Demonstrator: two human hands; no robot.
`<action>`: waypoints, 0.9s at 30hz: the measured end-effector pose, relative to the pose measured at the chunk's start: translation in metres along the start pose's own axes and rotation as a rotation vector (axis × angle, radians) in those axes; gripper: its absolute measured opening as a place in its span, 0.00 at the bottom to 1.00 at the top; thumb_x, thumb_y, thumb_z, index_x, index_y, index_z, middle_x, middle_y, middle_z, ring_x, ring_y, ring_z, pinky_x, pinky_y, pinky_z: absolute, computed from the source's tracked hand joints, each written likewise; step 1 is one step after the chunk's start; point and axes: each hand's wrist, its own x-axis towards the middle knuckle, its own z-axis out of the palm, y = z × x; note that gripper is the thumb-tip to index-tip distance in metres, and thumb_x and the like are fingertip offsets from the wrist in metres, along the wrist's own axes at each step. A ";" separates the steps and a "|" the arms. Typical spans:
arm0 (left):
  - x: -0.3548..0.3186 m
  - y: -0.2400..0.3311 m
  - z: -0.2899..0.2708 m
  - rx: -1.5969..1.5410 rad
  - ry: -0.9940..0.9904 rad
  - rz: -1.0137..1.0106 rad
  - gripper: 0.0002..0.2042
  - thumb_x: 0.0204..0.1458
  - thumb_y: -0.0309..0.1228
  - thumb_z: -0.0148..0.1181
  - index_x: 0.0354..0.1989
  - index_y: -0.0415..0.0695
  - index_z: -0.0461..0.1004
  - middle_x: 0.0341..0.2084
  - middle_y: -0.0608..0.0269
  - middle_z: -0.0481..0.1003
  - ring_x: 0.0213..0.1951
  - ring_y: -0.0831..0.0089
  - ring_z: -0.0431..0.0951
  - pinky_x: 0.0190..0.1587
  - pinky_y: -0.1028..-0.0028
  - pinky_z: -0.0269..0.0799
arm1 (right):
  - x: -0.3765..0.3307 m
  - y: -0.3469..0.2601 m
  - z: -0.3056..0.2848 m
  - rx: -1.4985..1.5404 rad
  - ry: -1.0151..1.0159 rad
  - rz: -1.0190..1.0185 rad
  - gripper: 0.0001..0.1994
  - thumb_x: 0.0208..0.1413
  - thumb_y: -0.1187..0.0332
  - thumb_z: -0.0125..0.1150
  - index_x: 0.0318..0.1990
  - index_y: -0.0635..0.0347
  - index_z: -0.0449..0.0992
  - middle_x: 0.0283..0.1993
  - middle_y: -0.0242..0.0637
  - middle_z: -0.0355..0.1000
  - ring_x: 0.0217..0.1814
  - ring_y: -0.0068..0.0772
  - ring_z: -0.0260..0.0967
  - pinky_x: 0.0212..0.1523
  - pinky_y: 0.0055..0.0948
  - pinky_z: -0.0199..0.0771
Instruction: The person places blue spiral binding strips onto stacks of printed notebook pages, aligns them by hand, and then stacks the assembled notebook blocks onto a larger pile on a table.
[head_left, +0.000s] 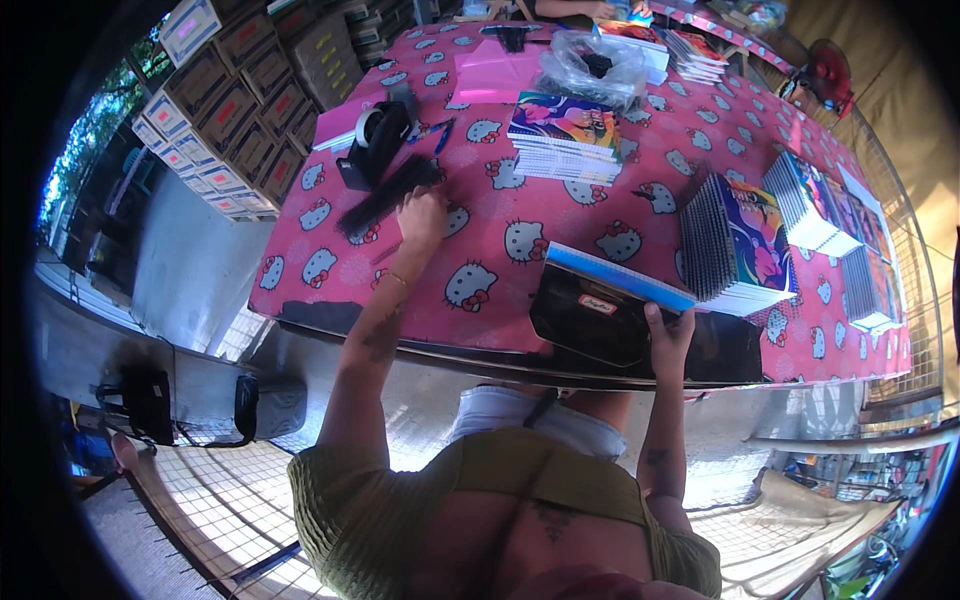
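My left hand (423, 215) reaches over the table to the near right end of a bundle of thin black strands (385, 200), perhaps binding coils. Its fingers are curled together; what they pinch, if anything, is too small to make out. At the front edge, my right hand (671, 335) grips the right end of a notebook (620, 274) with a light-blue strip along its edge. The thumb lies on the near side. Directly in front of this notebook is a black pouch (565, 312) with a small red-and-white label.
A tape dispenser (372, 145) stands beyond the bundle. Colourful notebooks are stacked mid-table (565, 155) and at the right (735, 250). Clear plastic (592, 75) and pink sheets (497, 75) lie farther back. Cartons (235, 110) rise at the left; another person's hands (605, 10) show at the far end.
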 end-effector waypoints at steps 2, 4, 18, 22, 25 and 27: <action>0.004 0.003 -0.004 -0.209 0.110 0.106 0.10 0.57 0.31 0.64 0.42 0.39 0.76 0.39 0.48 0.78 0.42 0.51 0.81 0.42 0.54 0.77 | 0.002 -0.017 0.005 0.001 0.065 -0.125 0.20 0.61 0.67 0.69 0.57 0.64 0.71 0.49 0.32 0.73 0.51 0.25 0.70 0.57 0.30 0.68; 0.001 0.024 -0.023 -0.492 0.200 0.101 0.08 0.58 0.27 0.63 0.43 0.38 0.77 0.38 0.49 0.78 0.38 0.53 0.81 0.40 0.59 0.76 | 0.006 -0.044 0.019 0.003 0.223 -0.385 0.21 0.60 0.65 0.68 0.58 0.62 0.72 0.51 0.34 0.73 0.53 0.28 0.70 0.58 0.34 0.67; -0.083 0.129 -0.120 -0.905 -0.167 0.277 0.11 0.59 0.27 0.65 0.49 0.39 0.82 0.27 0.58 0.75 0.22 0.74 0.73 0.27 0.75 0.68 | 0.047 -0.082 0.113 -0.841 -0.159 -0.712 0.05 0.58 0.65 0.64 0.37 0.52 0.77 0.29 0.33 0.75 0.30 0.41 0.77 0.32 0.38 0.74; -0.078 0.132 -0.119 -0.897 -0.188 0.263 0.11 0.59 0.27 0.65 0.48 0.36 0.82 0.28 0.59 0.76 0.27 0.77 0.76 0.30 0.78 0.70 | 0.046 -0.081 0.112 -0.838 -0.175 -0.689 0.04 0.58 0.65 0.64 0.38 0.51 0.77 0.29 0.33 0.75 0.30 0.41 0.77 0.33 0.39 0.74; -0.065 0.130 -0.116 -0.907 -0.169 0.386 0.14 0.59 0.28 0.65 0.51 0.37 0.79 0.29 0.57 0.77 0.28 0.72 0.78 0.32 0.74 0.72 | 0.046 -0.083 0.110 -0.837 -0.197 -0.686 0.04 0.59 0.64 0.63 0.38 0.51 0.77 0.29 0.33 0.75 0.30 0.40 0.76 0.32 0.39 0.74; -0.051 0.127 -0.116 -0.892 -0.231 0.494 0.15 0.59 0.28 0.65 0.53 0.37 0.78 0.30 0.55 0.77 0.29 0.68 0.78 0.33 0.71 0.73 | 0.045 -0.084 0.109 -0.851 -0.212 -0.669 0.04 0.59 0.64 0.63 0.38 0.51 0.77 0.29 0.33 0.74 0.30 0.41 0.76 0.33 0.40 0.74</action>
